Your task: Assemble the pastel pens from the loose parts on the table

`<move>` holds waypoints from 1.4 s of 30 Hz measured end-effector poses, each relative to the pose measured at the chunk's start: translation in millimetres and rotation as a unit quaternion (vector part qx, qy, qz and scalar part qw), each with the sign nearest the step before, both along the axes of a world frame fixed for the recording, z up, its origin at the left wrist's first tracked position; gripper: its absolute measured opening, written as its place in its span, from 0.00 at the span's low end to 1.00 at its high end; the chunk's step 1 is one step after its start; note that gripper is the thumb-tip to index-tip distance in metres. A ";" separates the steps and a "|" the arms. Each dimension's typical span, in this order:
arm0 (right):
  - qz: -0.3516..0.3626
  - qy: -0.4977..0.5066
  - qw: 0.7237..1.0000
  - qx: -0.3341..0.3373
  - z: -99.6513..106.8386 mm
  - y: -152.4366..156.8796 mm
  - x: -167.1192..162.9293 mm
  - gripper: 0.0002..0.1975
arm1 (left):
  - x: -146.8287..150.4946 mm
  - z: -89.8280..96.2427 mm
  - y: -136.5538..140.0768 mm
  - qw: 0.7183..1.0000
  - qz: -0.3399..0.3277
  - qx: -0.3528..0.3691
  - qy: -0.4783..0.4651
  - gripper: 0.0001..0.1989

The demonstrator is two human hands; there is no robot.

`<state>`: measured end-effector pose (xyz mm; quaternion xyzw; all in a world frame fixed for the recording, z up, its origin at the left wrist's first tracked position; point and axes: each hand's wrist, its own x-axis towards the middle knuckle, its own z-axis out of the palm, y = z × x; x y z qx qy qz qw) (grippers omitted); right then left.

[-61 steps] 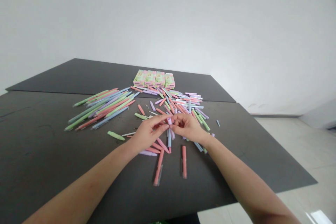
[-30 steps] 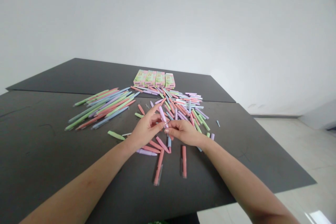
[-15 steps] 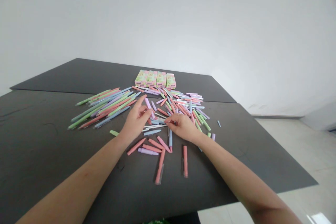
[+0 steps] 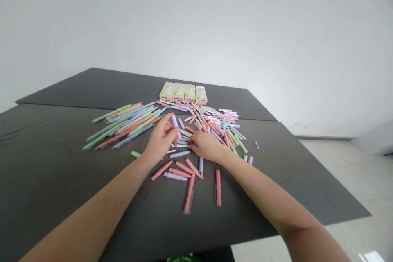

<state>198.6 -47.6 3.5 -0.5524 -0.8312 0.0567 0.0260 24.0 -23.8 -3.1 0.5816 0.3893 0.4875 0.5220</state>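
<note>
My left hand (image 4: pixel 161 137) holds a purple pen barrel (image 4: pixel 175 121) upright between thumb and fingers, above the middle of the pile. To its right, my right hand (image 4: pixel 204 145) is low among the pen parts, its fingers bent together. White pen refills (image 4: pixel 181 146) lie at its fingertips; whether one is pinched there is hidden. A blue pen part (image 4: pixel 180 154) lies just below the two hands. Closer to me are several loose red and purple pen parts, among them a red piece with a clear clip (image 4: pixel 189 194) and another red piece (image 4: pixel 218 188).
Long green, red, blue and purple pens (image 4: pixel 125 127) lie bundled on the left. Mixed pen parts (image 4: pixel 236 137) spread out on the right. Small pink-and-green boxes (image 4: pixel 178 92) stand in a row behind, on the black table (image 4: pixel 92 196). A small blue piece (image 4: pixel 256 145) lies alone at right.
My right hand has moved slightly left and down into the white refills, its fingers drawing in. My left hand keeps the purple barrel in nearly the same place. The view has shifted slightly.
</note>
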 end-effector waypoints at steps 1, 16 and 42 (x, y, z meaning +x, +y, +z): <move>0.001 -0.005 1.000 -0.004 0.6 0.1 -0.5 0.13 | 0.1 0.2 0.2 1.000 0.004 -0.005 -0.006 0.33; 0.001 0.086 0.996 0.013 -10.7 -3.6 7.8 0.07 | -1.4 -5.2 3.0 0.995 -0.003 -0.067 -0.069 0.28; -0.119 0.635 0.720 -0.253 -7.0 7.0 40.4 0.09 | -2.2 -4.7 7.0 0.987 0.047 -0.110 -0.110 0.27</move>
